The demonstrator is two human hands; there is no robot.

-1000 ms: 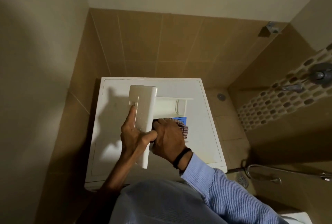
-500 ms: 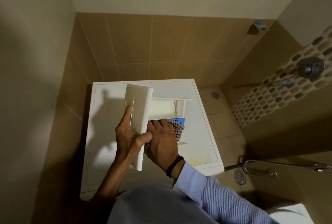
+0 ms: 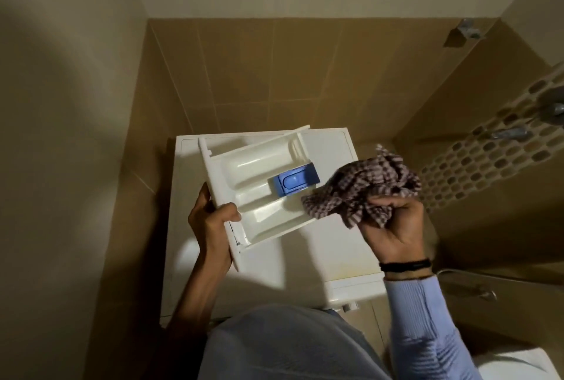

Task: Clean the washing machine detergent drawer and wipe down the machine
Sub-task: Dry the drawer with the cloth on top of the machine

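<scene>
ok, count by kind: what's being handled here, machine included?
drawer: 1, gripped by the left hand
blue insert: 1, seated in the drawer
cloth: 1, bunched in the right hand
washing machine: 1
Total: 4

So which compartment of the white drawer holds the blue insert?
The middle compartment: the blue plastic insert fills its end; both flanking ones are plain white.
</scene>
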